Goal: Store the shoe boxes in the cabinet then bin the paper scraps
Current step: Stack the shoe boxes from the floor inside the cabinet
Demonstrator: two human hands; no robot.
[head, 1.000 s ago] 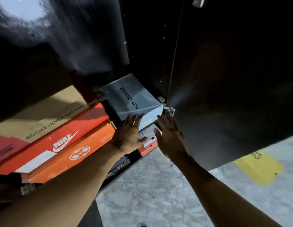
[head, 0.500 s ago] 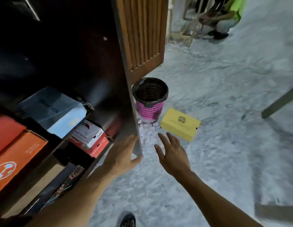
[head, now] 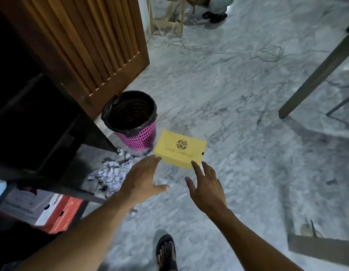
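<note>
A yellow shoe box (head: 179, 148) lies on the marble floor beside a pink bin (head: 133, 122) lined with a black bag. White paper scraps (head: 114, 174) are scattered on the floor in front of the bin. My left hand (head: 143, 179) and my right hand (head: 205, 183) stretch forward with spread fingers, their fingertips close to the near edge of the yellow box, holding nothing. The dark cabinet (head: 42, 124) stands at the left, with a red and white shoe box (head: 58, 214) on a low shelf.
The cabinet's slatted wooden door (head: 95, 47) hangs open above the bin. A table leg (head: 314, 75) slants in at the right. Cords lie on the floor at the back, near a crouching person (head: 214, 6). My sandalled foot (head: 166, 251) is below.
My hands have left the boxes on the cabinet shelf. My view has swung down and right to the floor, and both hands now reach toward the yellow box.
</note>
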